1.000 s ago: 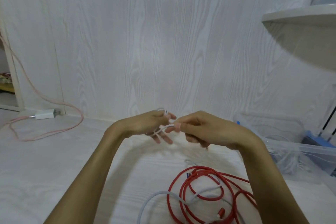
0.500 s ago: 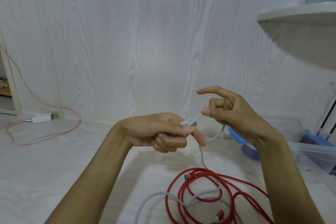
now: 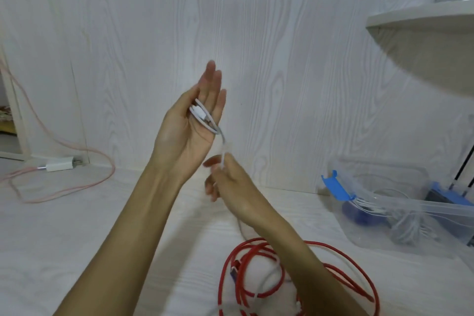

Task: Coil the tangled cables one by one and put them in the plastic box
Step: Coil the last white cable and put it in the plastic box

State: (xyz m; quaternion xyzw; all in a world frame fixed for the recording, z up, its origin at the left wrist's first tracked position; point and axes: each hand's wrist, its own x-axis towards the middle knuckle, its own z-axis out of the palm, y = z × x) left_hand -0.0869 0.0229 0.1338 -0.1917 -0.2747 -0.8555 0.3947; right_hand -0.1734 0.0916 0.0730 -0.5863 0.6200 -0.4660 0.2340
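My left hand (image 3: 189,120) is raised palm up with its fingers straight, and a white cable (image 3: 204,117) is looped across its fingers, the plug end lying on the palm side. The cable runs down from there to my right hand (image 3: 225,179), which pinches it just below the left hand. A red cable (image 3: 259,274) lies in loose loops on the white surface under my right forearm, with a pale cable tangled in it. The clear plastic box (image 3: 400,215) with blue latches stands at the right and holds white coiled cables.
A pink cable (image 3: 66,187) with a white charger plug (image 3: 60,165) lies at the left by the wall. A white shelf (image 3: 425,36) juts out at the upper right. A wood-grain wall stands close behind the surface.
My left hand has risen and opened flat with the white cable looped over its fingers. My right hand has dropped from above to below it, still holding the cable.
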